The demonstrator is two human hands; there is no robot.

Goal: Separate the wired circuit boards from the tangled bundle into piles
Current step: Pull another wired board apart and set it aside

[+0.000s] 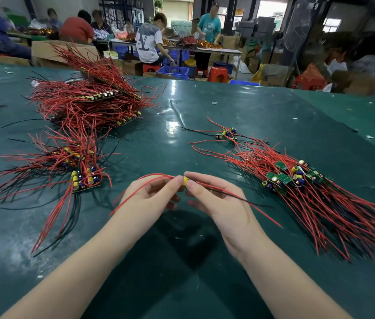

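Observation:
My left hand (152,195) and my right hand (216,199) meet over the green table and together pinch one small circuit board with a yellow capacitor (185,180). Its red wires arc left over my left hand; red and black wires trail right across my right hand. A tangled bundle of green boards and red wires (297,180) lies to the right. A stacked pile of boards (82,178) lies to the left, with a larger heap (89,102) behind it. A few loose boards (226,133) sit in the middle, farther off.
The green table (181,249) stretches from the near edge to cardboard boxes (50,51) at its far side. Beyond, several people work at other benches among red stools (217,74) and blue crates (173,72). Small scraps dot the table surface.

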